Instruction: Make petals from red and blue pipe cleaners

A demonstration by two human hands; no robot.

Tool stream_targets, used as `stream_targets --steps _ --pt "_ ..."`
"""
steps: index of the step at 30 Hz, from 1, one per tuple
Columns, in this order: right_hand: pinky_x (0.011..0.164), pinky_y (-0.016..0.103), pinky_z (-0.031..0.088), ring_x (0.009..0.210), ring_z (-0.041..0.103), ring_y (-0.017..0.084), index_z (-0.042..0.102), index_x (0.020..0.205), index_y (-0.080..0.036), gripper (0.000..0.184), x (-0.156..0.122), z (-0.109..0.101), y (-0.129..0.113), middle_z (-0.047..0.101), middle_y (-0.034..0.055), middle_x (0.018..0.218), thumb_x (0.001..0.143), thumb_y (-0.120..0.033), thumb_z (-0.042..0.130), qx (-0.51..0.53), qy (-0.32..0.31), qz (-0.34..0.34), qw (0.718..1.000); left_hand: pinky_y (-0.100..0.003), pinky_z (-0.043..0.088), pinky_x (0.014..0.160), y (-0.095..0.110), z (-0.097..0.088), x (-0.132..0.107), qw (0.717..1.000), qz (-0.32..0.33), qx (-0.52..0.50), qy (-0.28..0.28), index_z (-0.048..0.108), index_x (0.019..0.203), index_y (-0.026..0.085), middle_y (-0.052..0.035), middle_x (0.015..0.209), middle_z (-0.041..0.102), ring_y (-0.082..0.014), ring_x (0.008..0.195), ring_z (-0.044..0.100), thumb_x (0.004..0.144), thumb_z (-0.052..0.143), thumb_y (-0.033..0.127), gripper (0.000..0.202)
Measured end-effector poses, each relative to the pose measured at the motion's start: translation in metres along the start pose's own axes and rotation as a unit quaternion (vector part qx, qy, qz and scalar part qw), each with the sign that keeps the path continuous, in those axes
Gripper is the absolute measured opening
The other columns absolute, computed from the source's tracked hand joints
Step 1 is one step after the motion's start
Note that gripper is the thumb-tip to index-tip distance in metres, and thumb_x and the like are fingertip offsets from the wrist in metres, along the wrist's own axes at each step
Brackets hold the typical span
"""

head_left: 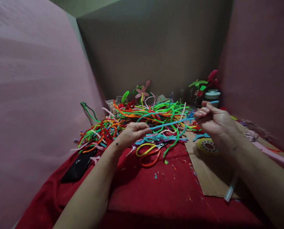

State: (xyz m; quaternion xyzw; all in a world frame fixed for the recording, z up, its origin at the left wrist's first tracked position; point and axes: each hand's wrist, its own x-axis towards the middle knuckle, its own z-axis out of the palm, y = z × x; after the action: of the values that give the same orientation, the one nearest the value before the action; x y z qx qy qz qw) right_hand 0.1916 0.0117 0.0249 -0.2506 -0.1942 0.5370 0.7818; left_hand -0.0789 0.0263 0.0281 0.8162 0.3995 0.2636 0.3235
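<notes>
A light blue pipe cleaner [173, 123] stretches almost straight between my two hands, above the table. My left hand [137, 131] pinches its left end. My right hand [211, 119] is closed round the other end, and a short blue tip pokes out above the fingers. Behind and beneath it lies a big tangled heap of pipe cleaners [142, 116] in green, orange, red, pink and blue. Scissors [150, 154] with yellow and orange handles rest on the red cloth, just below the held pipe cleaner.
A black phone [76, 167] lies at the left. At the right, a cardboard sheet [204, 178] carries a yellow tape roll [208, 146] and a clear glue stick [231, 188]. Pipe-cleaner flowers [142, 93] and a lidded jar [212, 94] stand at the back. Scraps dot the red cloth [142, 194].
</notes>
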Motion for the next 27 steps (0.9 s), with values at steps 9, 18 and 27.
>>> stream_targets --steps 9,18,27 --pt "0.038 0.020 0.022 0.036 0.023 0.003 0.051 0.058 -0.014 0.040 -0.004 0.002 -0.019 0.027 -0.0074 0.038 0.089 -0.001 0.029 -0.018 0.015 0.005 1.000 -0.017 0.028 0.047 0.014 0.005 -0.006 0.992 0.033 0.058 -0.106 0.058 0.066 0.014 0.0045 0.053 0.040 -0.0063 0.051 0.035 0.079 0.049 0.035 0.026" --pt "0.055 0.020 0.046 0.045 0.047 0.005 0.053 0.074 -0.015 0.031 -0.001 0.006 -0.009 0.047 -0.0041 0.050 0.095 -0.018 0.031 0.024 0.018 -0.015 0.999 -0.017 0.021 0.038 0.010 0.011 -0.003 0.992 -0.035 -0.080 -0.086 0.055 0.069 0.013 0.0070 0.045 0.035 -0.0039 0.039 0.028 0.078 0.052 0.039 0.027" --pt "0.075 0.036 0.053 0.076 0.065 0.018 0.056 0.090 -0.017 0.019 -0.024 0.010 0.032 0.066 0.0069 0.078 0.076 -0.006 0.050 -0.059 -0.096 0.085 0.990 -0.016 0.022 0.037 0.014 0.022 -0.003 0.994 -0.046 -0.085 -0.059 0.054 0.066 0.014 0.0065 0.044 0.040 -0.0033 0.036 0.032 0.077 0.054 0.041 0.029"
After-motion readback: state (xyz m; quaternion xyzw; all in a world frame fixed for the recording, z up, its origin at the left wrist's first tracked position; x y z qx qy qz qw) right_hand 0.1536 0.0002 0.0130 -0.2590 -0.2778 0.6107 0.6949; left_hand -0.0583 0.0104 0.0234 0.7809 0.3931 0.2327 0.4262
